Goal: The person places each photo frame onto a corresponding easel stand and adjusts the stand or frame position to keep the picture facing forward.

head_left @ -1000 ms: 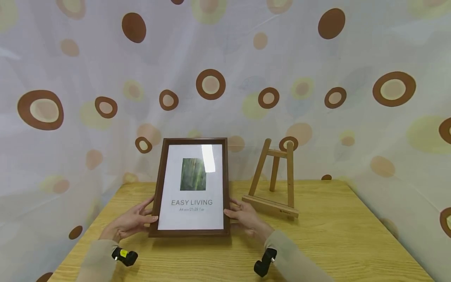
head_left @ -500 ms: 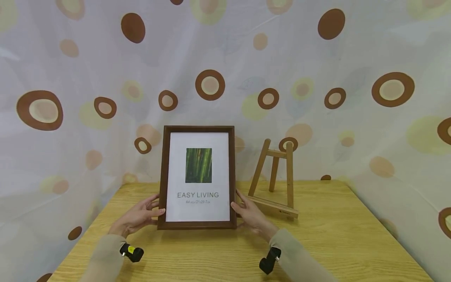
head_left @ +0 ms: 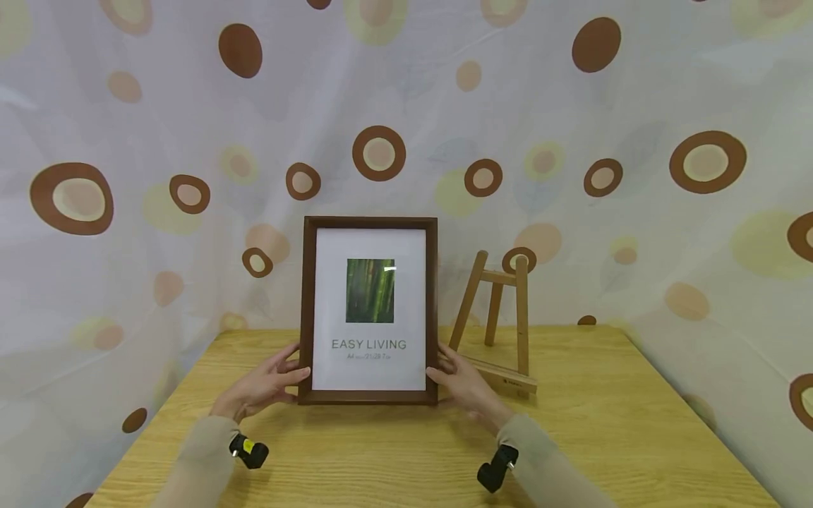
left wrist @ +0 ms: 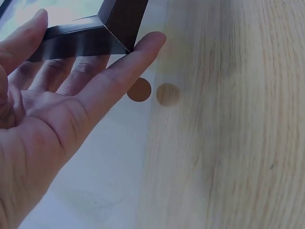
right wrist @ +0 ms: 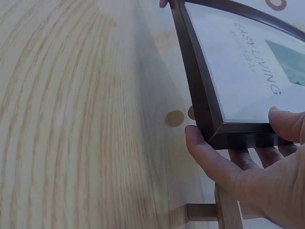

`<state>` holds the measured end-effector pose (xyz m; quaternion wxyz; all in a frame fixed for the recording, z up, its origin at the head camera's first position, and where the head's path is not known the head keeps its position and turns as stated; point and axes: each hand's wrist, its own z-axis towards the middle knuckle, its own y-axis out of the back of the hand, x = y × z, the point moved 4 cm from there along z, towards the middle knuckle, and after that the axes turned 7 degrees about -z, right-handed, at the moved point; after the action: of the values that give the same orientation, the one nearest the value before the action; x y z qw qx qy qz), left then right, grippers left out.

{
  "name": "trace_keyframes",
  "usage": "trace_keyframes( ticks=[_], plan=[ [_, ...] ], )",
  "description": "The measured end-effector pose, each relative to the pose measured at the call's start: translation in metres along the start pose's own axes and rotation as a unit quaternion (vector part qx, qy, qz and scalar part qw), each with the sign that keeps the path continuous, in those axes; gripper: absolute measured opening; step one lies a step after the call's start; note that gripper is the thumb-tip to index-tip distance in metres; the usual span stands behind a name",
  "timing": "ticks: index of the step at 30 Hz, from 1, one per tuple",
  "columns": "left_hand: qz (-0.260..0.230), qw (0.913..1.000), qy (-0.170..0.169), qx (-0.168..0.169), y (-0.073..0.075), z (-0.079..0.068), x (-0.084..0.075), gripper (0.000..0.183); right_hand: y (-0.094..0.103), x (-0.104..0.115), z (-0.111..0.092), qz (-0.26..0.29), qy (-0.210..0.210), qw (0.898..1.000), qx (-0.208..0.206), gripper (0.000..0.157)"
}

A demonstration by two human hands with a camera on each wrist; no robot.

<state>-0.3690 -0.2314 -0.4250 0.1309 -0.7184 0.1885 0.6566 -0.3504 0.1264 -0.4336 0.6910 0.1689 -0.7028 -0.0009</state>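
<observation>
A brown picture frame [head_left: 370, 398], with a white sheet, a green bamboo picture and the words EASY LIVING, is held upright between both hands. My left hand [head_left: 263, 384] grips its lower left side, thumb on the front edge. On the lower right side, my right hand [head_left: 468, 386] grips it the same way. The left wrist view shows one finger of the left hand [left wrist: 66, 105] stretched along a lower corner of the frame [left wrist: 78, 40]. In the right wrist view the right hand's fingers [right wrist: 209, 160] lie behind the other corner. A wooden easel [head_left: 523, 317] stands right of the frame.
The easel's left foot and part of its ledge are behind the right hand. A light wooden table [head_left: 635, 423] lies below, and a white curtain [head_left: 406, 85] with brown and yellow dots hangs behind it and at both sides.
Both hands have raised the picture frame and shifted it to the right, closer to the easel. It now stands more upright, and the glare on its glass has shrunk. The easel has not moved.
</observation>
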Motion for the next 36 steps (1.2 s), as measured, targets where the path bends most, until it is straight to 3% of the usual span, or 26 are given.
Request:
trace_keyframes(
  ticks=[13, 24, 31, 36],
  plan=[
    [0.039, 0.9988, -0.013, -0.026, -0.016, 0.016, -0.009, 0.088, 0.018, 0.004, -0.005, 0.030, 0.002, 0.999, -0.021, 0.072],
    [0.028, 0.9981, -0.040, -0.037, -0.031, 0.031, -0.013, 0.087, 0.035, 0.006, -0.009, 0.025, 0.018, 0.999, -0.024, 0.072],
    [0.041, 0.9941, -0.058, -0.082, -0.044, 0.044, -0.016, 0.072, 0.047, 0.008, -0.010, 0.028, 0.015, 0.998, -0.045, 0.071],
    [0.047, 0.9875, -0.090, -0.120, -0.055, 0.052, -0.016, 0.062, 0.056, 0.008, -0.013, 0.025, 0.011, 0.998, -0.057, 0.073]
  ],
)
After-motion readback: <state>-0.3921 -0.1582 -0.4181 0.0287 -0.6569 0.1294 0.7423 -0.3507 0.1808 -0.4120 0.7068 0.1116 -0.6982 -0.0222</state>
